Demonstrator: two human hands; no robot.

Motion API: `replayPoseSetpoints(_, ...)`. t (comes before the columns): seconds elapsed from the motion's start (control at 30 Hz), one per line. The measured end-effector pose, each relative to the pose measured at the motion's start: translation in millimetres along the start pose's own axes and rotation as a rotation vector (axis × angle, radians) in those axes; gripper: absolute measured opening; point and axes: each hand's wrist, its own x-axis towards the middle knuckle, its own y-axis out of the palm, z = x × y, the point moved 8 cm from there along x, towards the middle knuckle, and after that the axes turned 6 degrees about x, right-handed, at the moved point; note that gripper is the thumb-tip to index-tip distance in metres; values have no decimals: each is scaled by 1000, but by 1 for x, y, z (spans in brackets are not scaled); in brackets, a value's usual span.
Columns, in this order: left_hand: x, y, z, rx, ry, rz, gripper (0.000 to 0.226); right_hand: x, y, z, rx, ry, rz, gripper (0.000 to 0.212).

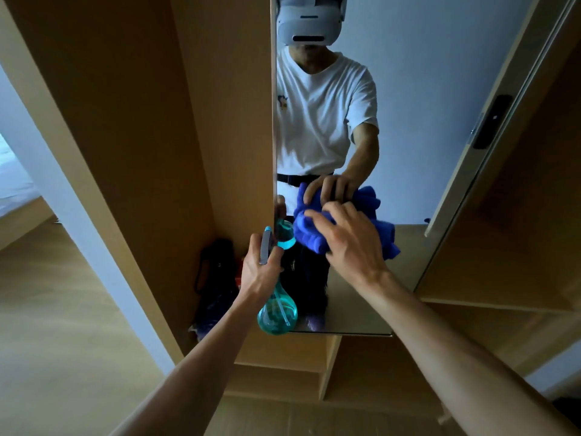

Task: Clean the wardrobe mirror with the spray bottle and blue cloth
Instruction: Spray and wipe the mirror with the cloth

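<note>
The tall wardrobe mirror (408, 105) fills the upper middle of the view and reflects a person in a white T-shirt. My right hand (349, 237) presses a crumpled blue cloth (309, 231) flat against the glass in its lower part. My left hand (262, 267) grips the neck of a teal, see-through spray bottle (278, 313) beside the mirror's left edge. The bottle hangs below my fist, and its nozzle points at the glass.
A wooden wardrobe panel (188, 121) runs along the mirror's left edge. A dark bag (217, 278) lies in the compartment at its foot. Open wooden shelves (503, 278) stand at the right, and a door handle (492, 121) shows up there. Light wood floor spreads at the left.
</note>
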Motion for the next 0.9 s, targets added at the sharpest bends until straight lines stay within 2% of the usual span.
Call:
replayPoseSetpoints(0.2,1,16,-1,45,-7,-28,34,15,-49,-31,-73,-24,-82,57)
replayPoseSetpoints(0.4,1,30,8,61,89,-74,30,-11,-6,-35,-88,-67,27,55)
replayPoseSetpoints(0.63,9,27,15,18,24,-83,34,-54,54,-39,-133,-70,199,48)
replayPoseSetpoints(0.7,12,27,18,14,0,-69,42,-52,55,-40,-134,-71,212,48)
replayPoseSetpoints(0.8,14,29,16,47,14,-59,38,-50,52,-40,-111,-75,212,50)
replayPoseSetpoints(0.9,18,33,20,68,21,-56,55,-41,37,-41,-55,-58,166,51)
